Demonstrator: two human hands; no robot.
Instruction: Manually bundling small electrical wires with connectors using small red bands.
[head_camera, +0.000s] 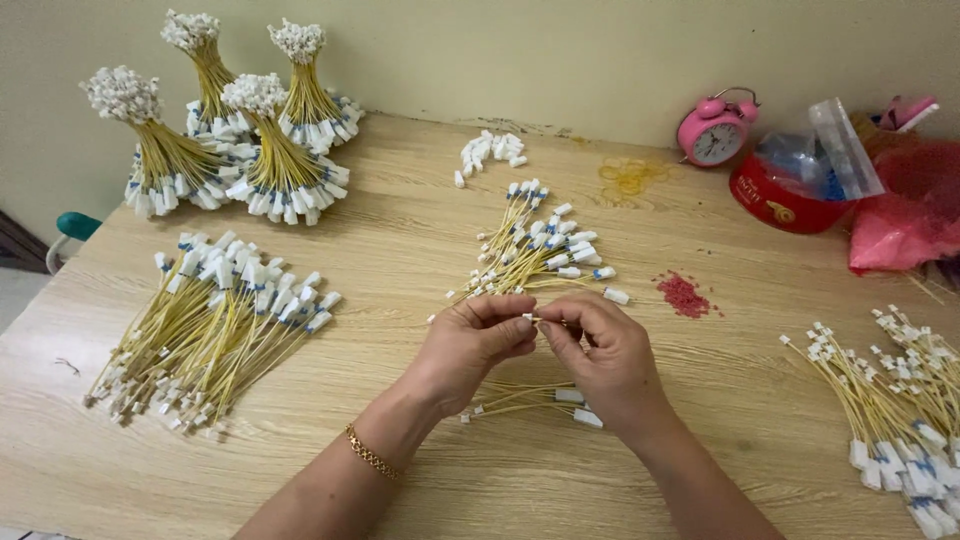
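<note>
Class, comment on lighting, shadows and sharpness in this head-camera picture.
Head view: soft, even light; faint shadows beneath the left hand and right hand; no glare on the wooden table; centre sharp, the bundled yellow wires stay crisp, edges slightly bowed.

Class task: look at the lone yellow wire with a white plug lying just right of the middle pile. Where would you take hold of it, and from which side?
Grip the lone wire by its white plug, probably from above and the right. The plug is blocky and points away from the middle pile, so that end lies free on the table; the thin yellow lead runs back towards the tangle.
</note>
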